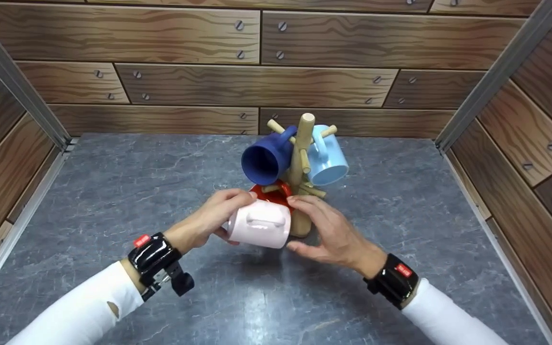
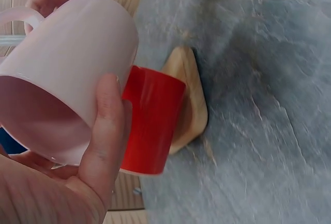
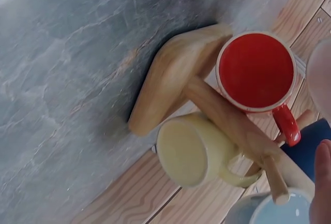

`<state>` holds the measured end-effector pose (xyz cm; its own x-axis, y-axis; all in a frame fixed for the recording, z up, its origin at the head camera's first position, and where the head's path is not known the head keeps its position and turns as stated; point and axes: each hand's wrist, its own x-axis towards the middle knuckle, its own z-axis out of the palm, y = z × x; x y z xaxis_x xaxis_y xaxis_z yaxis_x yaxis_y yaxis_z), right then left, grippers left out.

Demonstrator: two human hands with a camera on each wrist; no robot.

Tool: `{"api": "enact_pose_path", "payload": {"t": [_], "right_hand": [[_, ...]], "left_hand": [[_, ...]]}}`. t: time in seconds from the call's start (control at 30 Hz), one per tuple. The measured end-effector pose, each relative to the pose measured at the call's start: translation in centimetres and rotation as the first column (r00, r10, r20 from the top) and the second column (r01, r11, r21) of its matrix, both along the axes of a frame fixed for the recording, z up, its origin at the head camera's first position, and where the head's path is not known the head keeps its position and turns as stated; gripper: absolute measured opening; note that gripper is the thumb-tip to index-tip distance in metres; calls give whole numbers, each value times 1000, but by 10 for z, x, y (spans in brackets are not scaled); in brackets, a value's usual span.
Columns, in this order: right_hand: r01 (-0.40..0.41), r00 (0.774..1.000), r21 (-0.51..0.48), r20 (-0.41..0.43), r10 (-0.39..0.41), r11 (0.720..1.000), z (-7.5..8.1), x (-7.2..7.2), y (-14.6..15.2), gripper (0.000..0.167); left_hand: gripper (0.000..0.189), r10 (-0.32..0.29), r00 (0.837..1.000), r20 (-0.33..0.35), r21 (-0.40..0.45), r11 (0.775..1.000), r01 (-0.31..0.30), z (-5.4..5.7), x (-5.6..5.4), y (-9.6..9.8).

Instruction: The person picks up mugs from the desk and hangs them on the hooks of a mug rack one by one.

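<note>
My left hand (image 1: 216, 215) grips a pale pink mug (image 1: 260, 224) near its rim, thumb on top and fingers below. The mug lies sideways in the air, mouth to the left and handle (image 1: 265, 219) facing up. My right hand (image 1: 331, 232) is at the mug's base end, fingers and thumb spread; whether they touch it I cannot tell. Just behind stands a wooden mug tree (image 1: 300, 211). On it hang a dark blue mug (image 1: 264, 155), a light blue mug (image 1: 328, 160), a red mug (image 2: 154, 123) and a pale yellow mug (image 3: 186, 149).
The stand's wooden base (image 3: 165, 79) rests on a grey marbled tabletop (image 1: 161, 172). A bare peg (image 1: 305, 162) points forward from the post. Wood-patterned panels (image 1: 170, 86) enclose the back and sides, with metal posts (image 1: 496, 67) at the corners.
</note>
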<state>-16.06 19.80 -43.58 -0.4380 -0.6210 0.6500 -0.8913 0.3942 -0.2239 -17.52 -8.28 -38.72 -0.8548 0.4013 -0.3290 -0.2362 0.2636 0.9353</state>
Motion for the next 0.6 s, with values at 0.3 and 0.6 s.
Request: {"api": "enact_pose_path", "payload": {"t": [0.3, 0.6], "right_hand": [[52, 982, 67, 178, -64, 996, -2, 6, -8, 100], [46, 993, 57, 105, -52, 997, 2, 8, -11, 88]], "left_hand": [[40, -19, 1000, 25, 48, 999, 17, 1, -1, 14], [44, -58, 998, 10, 43, 997, 57, 1, -1, 15]]}}
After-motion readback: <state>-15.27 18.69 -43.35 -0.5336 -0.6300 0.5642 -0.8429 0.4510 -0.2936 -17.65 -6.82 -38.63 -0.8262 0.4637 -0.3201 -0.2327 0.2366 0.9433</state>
